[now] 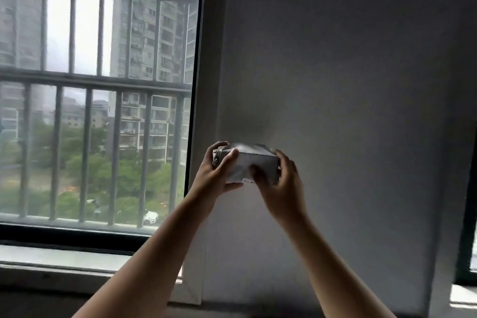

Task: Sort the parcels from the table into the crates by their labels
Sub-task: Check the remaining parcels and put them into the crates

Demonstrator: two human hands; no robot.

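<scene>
A small box-shaped parcel (249,160) wrapped in grey plastic is held up in the air in front of the wall, at arm's length. My left hand (215,175) grips its left end, thumb across the front and fingers curled over the top. My right hand (278,183) grips its right end, fingers wrapped round the side and thumb on the front face. A bit of white label with small print shows at the parcel's lower edge. The table and the crates are out of view.
A grey wall (335,72) fills the right half of the view. A barred window (98,85) with a stone sill (64,258) is at the left, towers and trees outside. A dark door or window frame (467,214) stands at the far right.
</scene>
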